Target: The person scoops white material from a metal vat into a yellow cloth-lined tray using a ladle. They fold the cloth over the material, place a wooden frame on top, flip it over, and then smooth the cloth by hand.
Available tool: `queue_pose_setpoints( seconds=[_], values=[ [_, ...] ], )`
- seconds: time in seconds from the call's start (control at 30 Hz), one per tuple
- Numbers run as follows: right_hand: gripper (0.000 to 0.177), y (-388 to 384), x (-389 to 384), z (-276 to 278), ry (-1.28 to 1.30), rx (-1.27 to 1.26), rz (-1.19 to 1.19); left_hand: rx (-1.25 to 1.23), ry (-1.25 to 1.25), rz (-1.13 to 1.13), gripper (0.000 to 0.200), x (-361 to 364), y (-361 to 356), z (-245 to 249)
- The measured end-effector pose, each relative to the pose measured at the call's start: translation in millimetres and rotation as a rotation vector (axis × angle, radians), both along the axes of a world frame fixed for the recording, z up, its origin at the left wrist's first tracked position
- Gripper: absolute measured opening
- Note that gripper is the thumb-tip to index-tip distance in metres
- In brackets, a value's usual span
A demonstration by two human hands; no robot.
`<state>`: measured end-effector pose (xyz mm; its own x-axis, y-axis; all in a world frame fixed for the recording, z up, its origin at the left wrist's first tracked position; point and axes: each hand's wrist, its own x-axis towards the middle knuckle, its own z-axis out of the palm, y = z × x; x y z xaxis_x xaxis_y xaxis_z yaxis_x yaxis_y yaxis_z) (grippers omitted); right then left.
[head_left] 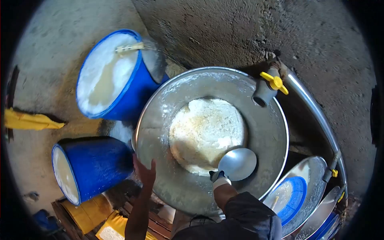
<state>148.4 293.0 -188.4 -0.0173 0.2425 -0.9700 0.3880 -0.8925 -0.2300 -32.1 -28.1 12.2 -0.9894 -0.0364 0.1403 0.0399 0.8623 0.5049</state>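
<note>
A wide round metal vat (264, 156) stands in front of me, with a whitish, lumpy layer (208, 132) covering its bottom. My right hand (220, 180), wrapped in white at the wrist and dark over the fingers, is closed on the near-left edge of a shallow, shiny metal bowl (240, 163). The bowl hangs over the lower right of the vat, above the whitish layer's edge. My left hand (145, 171) is bare, with thumb and fingers apart, beside the vat's left rim near a blue barrel (96, 166). It holds nothing.
Another blue barrel (140, 98), filled with white foam and liquid, stands upper left; a wrapped-handled metal tool (154, 62) rests across its rim. A pipe with a yellow valve (275, 82) overhangs the vat. At lower right sits a blue sieve (298, 202) in a metal basin.
</note>
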Motion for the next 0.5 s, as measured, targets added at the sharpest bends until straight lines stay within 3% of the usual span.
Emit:
queue_pose_setpoints(
  seconds=[0.07,0.13,0.3,0.4,0.47,0.5],
  values=[
    [0.029,11,-19,-39,-0.026,-0.001,-0.072,-0.304,0.007,0.060,0.085,-1,17,4],
    [0.030,25,-45,-82,0.000,-0.021,-0.101,-0.278,-0.140,0.108,0.085,-11,31,12],
    [0.032,71,-97,-212,0.233,-0.211,-0.141,-0.574,-0.122,0.141,0.088,-3,20,-13],
    [0.034,99,-104,-297,0.474,-0.472,-0.175,-0.506,-0.180,0.171,0.088,1,11,-21],
    [0.039,97,-84,-389,0.498,-0.550,-0.398,-0.574,-0.167,0.183,0.090,2,15,-24],
    [0.039,101,-74,-399,0.492,-0.566,-0.402,-0.525,-0.165,0.157,0.091,0,11,-24]
  ],
)
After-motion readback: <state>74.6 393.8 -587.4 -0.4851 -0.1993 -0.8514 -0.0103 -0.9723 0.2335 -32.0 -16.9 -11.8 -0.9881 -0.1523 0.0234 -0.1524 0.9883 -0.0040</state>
